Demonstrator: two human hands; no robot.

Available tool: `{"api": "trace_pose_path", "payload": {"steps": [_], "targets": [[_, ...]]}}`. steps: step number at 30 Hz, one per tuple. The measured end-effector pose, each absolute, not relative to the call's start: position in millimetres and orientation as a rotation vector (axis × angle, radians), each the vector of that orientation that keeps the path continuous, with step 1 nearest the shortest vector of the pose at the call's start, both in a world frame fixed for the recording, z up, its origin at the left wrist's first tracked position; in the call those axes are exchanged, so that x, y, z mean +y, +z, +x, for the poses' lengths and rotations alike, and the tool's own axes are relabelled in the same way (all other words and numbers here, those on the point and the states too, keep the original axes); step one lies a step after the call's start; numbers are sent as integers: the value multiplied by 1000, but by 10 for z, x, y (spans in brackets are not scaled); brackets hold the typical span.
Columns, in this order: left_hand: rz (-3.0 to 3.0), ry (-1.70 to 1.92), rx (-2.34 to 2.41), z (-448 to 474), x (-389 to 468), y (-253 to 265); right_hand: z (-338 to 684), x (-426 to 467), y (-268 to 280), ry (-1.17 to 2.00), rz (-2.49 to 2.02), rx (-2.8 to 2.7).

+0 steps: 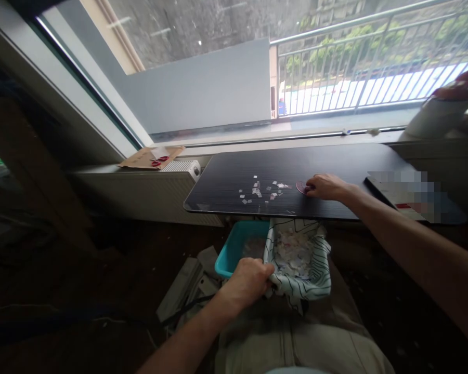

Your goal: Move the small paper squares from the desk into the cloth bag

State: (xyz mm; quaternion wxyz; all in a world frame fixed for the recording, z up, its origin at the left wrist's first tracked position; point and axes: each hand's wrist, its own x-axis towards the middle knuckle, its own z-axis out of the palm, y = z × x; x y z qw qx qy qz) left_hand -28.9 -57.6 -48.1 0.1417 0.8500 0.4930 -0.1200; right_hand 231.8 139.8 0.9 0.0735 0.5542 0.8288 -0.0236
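Note:
My left hand (pixel 250 278) is closed on the near left corner of a basket (pixel 323 283) lined with white cloth with dark stripes. A heap of small pale scraps (pixel 294 252) fills much of it. Over the dark tabletop (pixel 230 169), my right hand (pixel 325 187) pinches a flat pinkish-purple piece with a curved edge (pixel 300 187); its exact kind I cannot make out. Left of that piece, several small white squares (pixel 256 191) lie scattered on the tabletop. A turquoise bin (pixel 226 249) stands against the basket's left side, with something pale inside.
Red-handled scissors (pixel 159 161) rest on brown cardboard (pixel 140 157) by the window, above a white radiator (pixel 148 195). A flat, partly blurred-out object (pixel 398 195) lies at the table's right. A white container with a red top (pixel 437 114) stands at far right.

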Motion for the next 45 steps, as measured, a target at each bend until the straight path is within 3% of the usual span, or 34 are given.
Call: {"api": "trace_pose_path", "payload": {"steps": [10,27,45], "targets": [[2475,-348,1389,-359,-418,-416,2100,1174,44,65,1561,2507],[2366,-450,1239,-524,-197,-180,2305,1424,22,-127,1502,2465],[2377,-452,1164,-494,-93,-52,2222,1344,-60,-98,1509,2570]]}}
